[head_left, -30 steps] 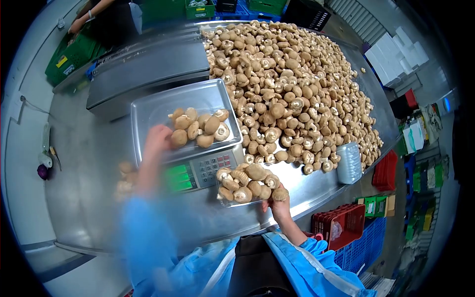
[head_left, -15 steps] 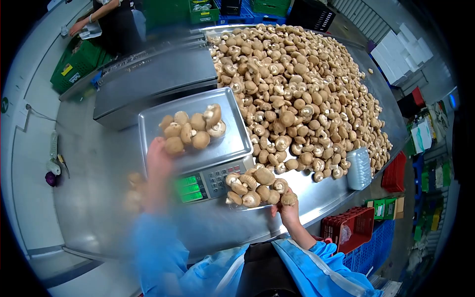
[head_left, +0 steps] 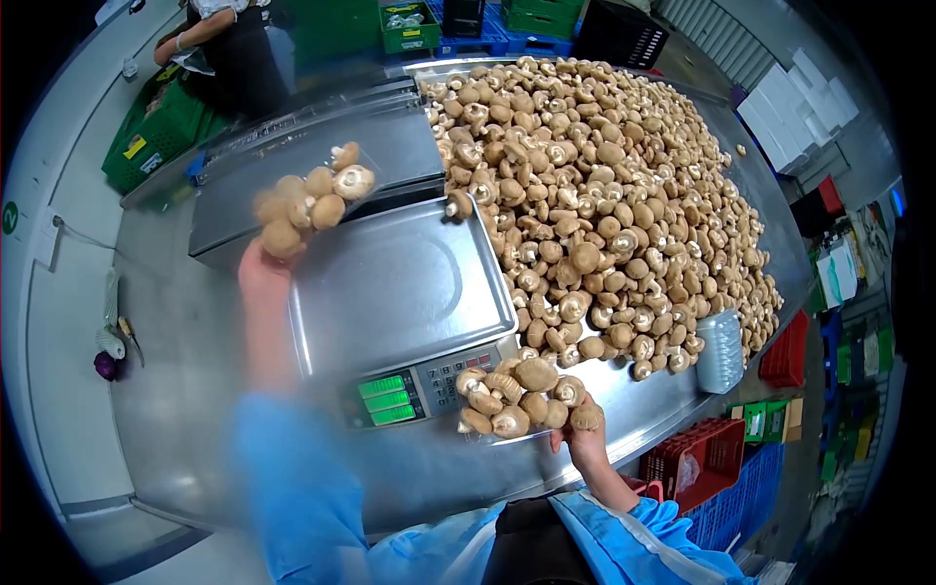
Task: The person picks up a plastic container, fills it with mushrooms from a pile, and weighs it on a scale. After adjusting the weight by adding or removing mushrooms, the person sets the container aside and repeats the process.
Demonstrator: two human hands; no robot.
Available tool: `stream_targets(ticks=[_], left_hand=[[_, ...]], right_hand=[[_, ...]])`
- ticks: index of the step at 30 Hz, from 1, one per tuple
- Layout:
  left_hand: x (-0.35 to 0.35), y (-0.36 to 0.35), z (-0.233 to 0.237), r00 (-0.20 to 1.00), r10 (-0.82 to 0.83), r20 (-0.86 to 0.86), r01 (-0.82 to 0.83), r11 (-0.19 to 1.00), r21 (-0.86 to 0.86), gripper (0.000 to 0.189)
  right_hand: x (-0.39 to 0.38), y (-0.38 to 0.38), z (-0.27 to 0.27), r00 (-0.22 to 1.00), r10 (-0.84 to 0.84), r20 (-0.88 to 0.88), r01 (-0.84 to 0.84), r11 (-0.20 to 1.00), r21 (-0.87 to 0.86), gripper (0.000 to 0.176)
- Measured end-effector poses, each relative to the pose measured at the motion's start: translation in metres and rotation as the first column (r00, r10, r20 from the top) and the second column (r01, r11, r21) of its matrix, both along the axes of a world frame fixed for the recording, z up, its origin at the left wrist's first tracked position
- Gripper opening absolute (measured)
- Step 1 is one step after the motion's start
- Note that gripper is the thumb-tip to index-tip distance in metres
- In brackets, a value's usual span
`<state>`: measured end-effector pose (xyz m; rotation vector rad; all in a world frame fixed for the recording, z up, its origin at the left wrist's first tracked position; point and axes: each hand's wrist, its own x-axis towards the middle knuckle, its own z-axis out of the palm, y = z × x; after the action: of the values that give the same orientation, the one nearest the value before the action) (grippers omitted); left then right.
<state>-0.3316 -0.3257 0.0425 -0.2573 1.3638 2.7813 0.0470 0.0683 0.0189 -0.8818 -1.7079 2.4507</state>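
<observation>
My left hand (head_left: 265, 275), blurred by motion, grips the near edge of a batch of mushrooms (head_left: 314, 203) that seems to lie in a clear tray. It is held above the upper left of the weighing scale (head_left: 400, 283), whose steel pan is bare. Green digits glow on the scale's display (head_left: 387, 398). A second clear tray of mushrooms (head_left: 517, 398) rests in my right hand (head_left: 585, 444), in front of the scale's keypad. My right fingers curl around its right end, partly hidden beneath it. One loose mushroom (head_left: 458, 205) sits by the pan's far right corner.
A large heap of mushrooms (head_left: 604, 195) covers the steel table (head_left: 175, 322) to the right. A stack of clear trays (head_left: 720, 351) stands at its near edge. A grey metal box (head_left: 322, 146) lies behind the scale. Another person (head_left: 229, 49) stands at far left beside green crates (head_left: 146, 136).
My left hand has lifted the batch of mushrooms off the scale pan and carried it up and left. My right hand still holds its tray in nearly the same place.
</observation>
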Motion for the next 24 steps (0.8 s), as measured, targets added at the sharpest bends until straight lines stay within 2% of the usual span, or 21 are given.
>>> stream_targets(ticks=[2, 3, 6, 10, 11, 13, 15, 17, 18, 19, 20, 22, 24], left_hand=[[-0.017, -0.01, 0.003, 0.999, 0.02, 0.035, -0.018, 0.998, -0.067, 0.032], [-0.02, -0.013, 0.008, 0.999, -0.023, 0.024, 0.025, 0.995, -0.092, 0.034], [-0.043, -0.025, -0.001, 0.998, 0.055, 0.034, -0.049, 0.989, -0.14, 0.035], [-0.057, -0.026, -0.002, 0.979, 0.195, 0.065, -0.196, 0.981, 0.003, 0.033], [-0.051, -0.028, 0.001, 0.987, 0.149, 0.064, -0.147, 0.989, -0.021, 0.035], [-0.026, -0.012, 0.012, 0.952, 0.305, -0.02, -0.297, 0.906, -0.301, 0.034], [0.004, 0.01, 0.02, 0.911, 0.395, -0.117, -0.387, 0.724, -0.57, 0.033], [0.049, 0.028, 0.02, 0.953, 0.191, -0.237, -0.303, 0.67, -0.678, 0.031], [0.078, 0.048, 0.035, 0.974, 0.087, -0.211, -0.212, 0.688, -0.694, 0.03], [0.092, 0.055, 0.02, 0.968, 0.032, -0.247, -0.192, 0.726, -0.66, 0.032], [0.115, 0.07, 0.032, 0.984, -0.044, -0.175, -0.097, 0.692, -0.716, 0.035], [0.136, 0.083, 0.036, 0.965, -0.195, -0.174, -0.038, 0.554, -0.831, 0.042], [0.139, 0.09, 0.015, 0.88, -0.368, -0.299, -0.16, 0.364, -0.918, 0.048]], right_hand=[[-0.003, 0.0, 0.004, 1.0, 0.013, 0.005, -0.013, 1.0, 0.008, 0.036], [-0.006, 0.0, 0.009, 1.0, 0.023, -0.003, -0.023, 1.0, 0.014, 0.037], [-0.026, -0.004, 0.029, 0.998, 0.056, -0.031, -0.055, 0.998, 0.031, 0.041], [-0.074, -0.016, 0.046, 0.992, 0.08, -0.099, -0.08, 0.997, 0.005, 0.042], [-0.087, -0.019, 0.044, 0.989, 0.087, -0.12, -0.087, 0.996, 0.009, 0.04], [-0.112, -0.029, 0.04, 0.987, 0.097, -0.129, -0.095, 0.995, 0.025, 0.038], [-0.135, -0.042, 0.04, 0.99, 0.092, -0.105, -0.089, 0.995, 0.035, 0.037], [-0.155, -0.056, 0.037, 0.983, 0.129, -0.131, -0.125, 0.991, 0.036, 0.033], [-0.162, -0.062, 0.033, 0.982, 0.134, -0.134, -0.131, 0.991, 0.03, 0.029], [-0.171, -0.068, 0.033, 0.98, 0.161, -0.12, -0.161, 0.987, 0.016, 0.03], [-0.18, -0.072, 0.032, 0.976, 0.19, -0.105, -0.191, 0.982, 0.002, 0.03], [-0.191, -0.081, 0.03, 0.979, 0.193, -0.069, -0.195, 0.981, -0.023, 0.036], [-0.202, -0.082, 0.035, 0.956, 0.293, -0.011, -0.291, 0.954, 0.067, 0.045]])
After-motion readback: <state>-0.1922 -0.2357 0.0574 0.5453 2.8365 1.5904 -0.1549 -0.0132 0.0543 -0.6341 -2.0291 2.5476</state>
